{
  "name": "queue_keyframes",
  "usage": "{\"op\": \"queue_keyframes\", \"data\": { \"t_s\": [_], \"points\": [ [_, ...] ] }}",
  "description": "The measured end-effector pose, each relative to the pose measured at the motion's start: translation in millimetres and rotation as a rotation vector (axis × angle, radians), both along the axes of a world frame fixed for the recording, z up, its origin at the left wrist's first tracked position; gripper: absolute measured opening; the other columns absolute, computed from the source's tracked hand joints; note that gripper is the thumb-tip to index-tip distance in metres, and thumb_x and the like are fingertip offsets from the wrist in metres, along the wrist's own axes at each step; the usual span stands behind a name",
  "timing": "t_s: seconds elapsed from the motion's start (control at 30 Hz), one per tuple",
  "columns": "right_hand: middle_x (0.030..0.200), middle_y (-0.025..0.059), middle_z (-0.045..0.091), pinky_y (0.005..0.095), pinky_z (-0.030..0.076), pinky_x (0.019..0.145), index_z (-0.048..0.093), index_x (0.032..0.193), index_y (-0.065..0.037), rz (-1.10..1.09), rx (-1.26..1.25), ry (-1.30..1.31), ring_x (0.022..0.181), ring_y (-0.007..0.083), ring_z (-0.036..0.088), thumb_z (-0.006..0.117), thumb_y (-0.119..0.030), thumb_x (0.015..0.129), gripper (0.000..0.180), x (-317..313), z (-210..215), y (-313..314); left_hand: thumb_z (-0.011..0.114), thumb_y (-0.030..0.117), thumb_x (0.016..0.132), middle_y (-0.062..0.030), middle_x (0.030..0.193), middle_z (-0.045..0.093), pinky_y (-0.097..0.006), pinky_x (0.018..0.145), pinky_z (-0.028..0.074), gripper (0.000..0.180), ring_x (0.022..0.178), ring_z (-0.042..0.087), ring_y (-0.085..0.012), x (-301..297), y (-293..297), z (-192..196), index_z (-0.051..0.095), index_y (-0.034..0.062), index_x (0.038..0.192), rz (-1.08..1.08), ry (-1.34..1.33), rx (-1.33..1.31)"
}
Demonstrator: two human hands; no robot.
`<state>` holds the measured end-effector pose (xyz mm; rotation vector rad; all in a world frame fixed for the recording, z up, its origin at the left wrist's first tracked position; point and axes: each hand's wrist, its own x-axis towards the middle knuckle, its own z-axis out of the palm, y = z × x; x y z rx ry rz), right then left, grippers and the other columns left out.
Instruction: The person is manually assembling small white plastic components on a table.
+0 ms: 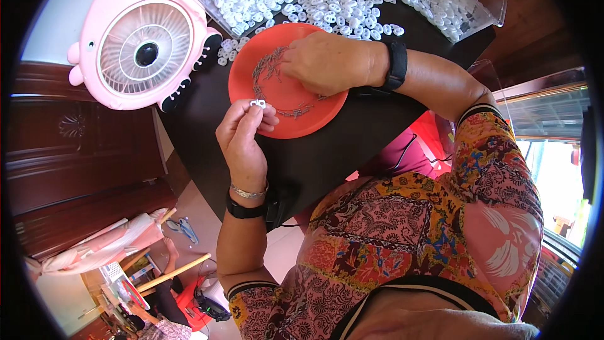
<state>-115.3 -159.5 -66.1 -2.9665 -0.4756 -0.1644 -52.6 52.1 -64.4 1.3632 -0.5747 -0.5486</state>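
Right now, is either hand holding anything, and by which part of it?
The left hand pinches a small white piece by its near edge. Whether the right hand holds anything cannot be told.

White two-holed piece (258, 103), pinched, grey pins (258, 75) on plate (241, 75)

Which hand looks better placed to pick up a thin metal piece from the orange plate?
Probably the right hand: it is over the orange plate, close beside the thin metal pieces. The left hand, at the near edge, is pinching a small white piece.
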Motion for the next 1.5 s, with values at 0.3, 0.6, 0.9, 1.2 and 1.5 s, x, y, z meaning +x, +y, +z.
{"op": "queue_keyframes", "data": {
  "t_s": [0.3,0.6,0.9,1.2,1.5],
  "points": [
    [0.077,0.015,0.061,0.0383,0.048,0.063,0.055,0.083,0.0,0.066,0.62,0.116,0.074,0.0324,0.062,0.059,-0.002,0.075,0.009,-3,9,6,0.052,0.009,0.089,-0.0078,0.078,0.064,-0.024,0.061,0.045,0.015,0.068,0.06,-0.0133,0,3,1,0.061,-0.0023,0.085,-0.012,-0.003,0.006],
    [0.082,0.0058,0.066,0.0275,0.05,0.068,0.064,0.097,-0.001,0.101,1.016,0.059,0.075,0.0133,0.063,0.058,-0.002,0.085,0.013,-3,8,13,0.053,0.009,0.091,-0.0058,0.078,0.064,-0.023,0.062,0.045,0.015,0.068,0.059,-0.0111,0,3,1,0.061,-0.0017,0.086,-0.044,-0.053,0.048],
    [0.078,0.0032,0.063,0.0213,0.049,0.064,0.063,0.093,0.001,-0.053,1.293,0.296,0.073,0.0064,0.059,0.061,-0.013,0.093,0.015,-9,19,17,0.053,0.011,0.092,-0.0037,0.075,0.062,-0.022,0.061,0.044,0.015,0.066,0.056,-0.0089,-5,2,1,0.06,-0.0011,0.086,-0.062,-0.094,0.079],
    [0.077,0.0024,0.062,0.0241,0.048,0.068,0.062,0.09,0.001,0.085,1.21,0.191,0.074,0.0084,0.058,0.061,-0.013,0.092,0.014,-10,13,22,0.053,0.013,0.092,-0.0011,0.066,0.055,-0.021,0.056,0.038,0.018,0.06,0.049,-0.0062,-9,-1,2,0.058,-0.0005,0.082,-0.071,-0.135,0.102],
    [0.078,0.0022,0.062,0.0253,0.047,0.066,0.061,0.089,0.001,0.099,1.174,0.132,0.073,0.0085,0.057,0.063,-0.01,0.09,0.011,-10,12,23,0.053,0.012,0.091,-0.0011,0.063,0.053,-0.022,0.055,0.037,0.019,0.058,0.047,-0.0063,-8,-1,2,0.054,0.0004,0.076,-0.073,-0.166,0.134]
  ]
}}
